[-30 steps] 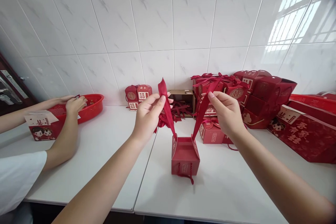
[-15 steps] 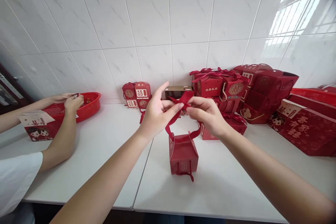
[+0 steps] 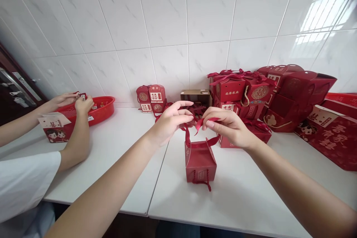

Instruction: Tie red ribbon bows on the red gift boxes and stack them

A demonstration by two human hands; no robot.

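Ribbon ends brought together over the small red gift box (image 3: 200,161).
A second ago you held the two ribbon (image 3: 206,141) ends high and wide apart; now they're low and meeting just above the box's open top, so the ribbon arches slack over it instead of being stretched up. Your left hand (image 3: 171,122) pinches one end with thumb and forefinger, other fingers fanned out; your right hand (image 3: 228,128) pinches the other end. The box stands upright on the white tabletop (image 3: 251,193), straight in front of you, tassel cord hanging on its front. Writing: a double-happiness 囍 on the small red boxes (image 3: 152,98) by the wall and on the stacked gift boxes (image 3: 231,89); gold characters on the red bag (image 3: 329,137), not readable. At far left, a co-worker's hands (image 3: 80,102) are at a red basket (image 3: 104,106).
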